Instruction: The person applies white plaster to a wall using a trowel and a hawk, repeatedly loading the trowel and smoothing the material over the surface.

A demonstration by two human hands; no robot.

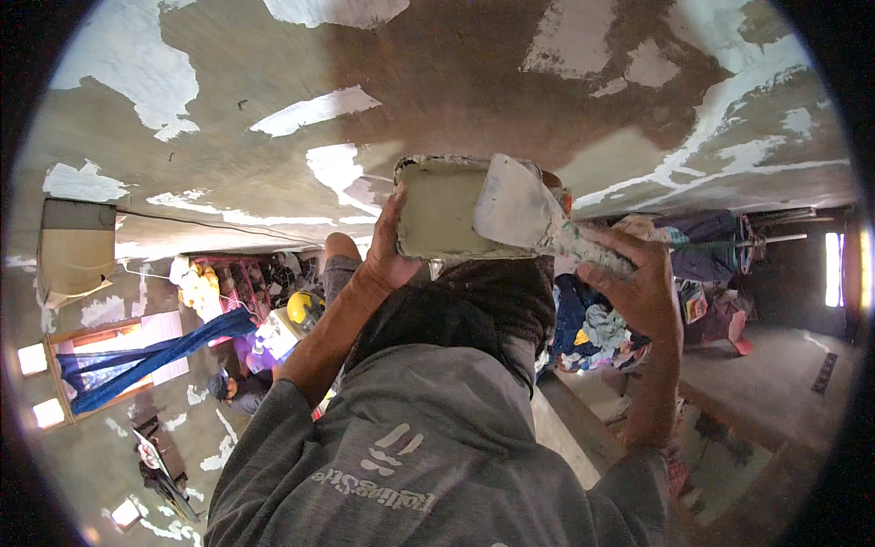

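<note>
Two bare hands, both occupied. In the left grip [392, 251], fingers curled firmly round the left end: a rectangular tray [439, 162], held out in front of the body, open side toward the head. In the right grip [638, 278], fingers wrapped about the crusted handle [589, 252]: a broad scraper [517, 202], slanting across the right half of the tray. Cannot tell from this angle whether touching the rim or just above.

Inside the tray, smooth and greenish-grey; hard to tell whether a layer of paste or the bare bottom. Beyond, a brown wall [410, 100] with pale patches; off to the right, a heap of cloth [597, 333].

As for handling: probably light when nearly empty, noticeably heavier with a full load, and stiff enough not to sag in one hand. Being held at one end only, likely to tip or twist under downward pressure at the far right. Better carried with the palm well underneath and the thumb against the left wall, clear of the scraper. Along the smeared rim, possibly slick where wet and rough where dried. With the scraper, expect little weight and perhaps some spring toward the edge; best taken by the handle, close to the neck. Not likely fragile, either one.
</note>
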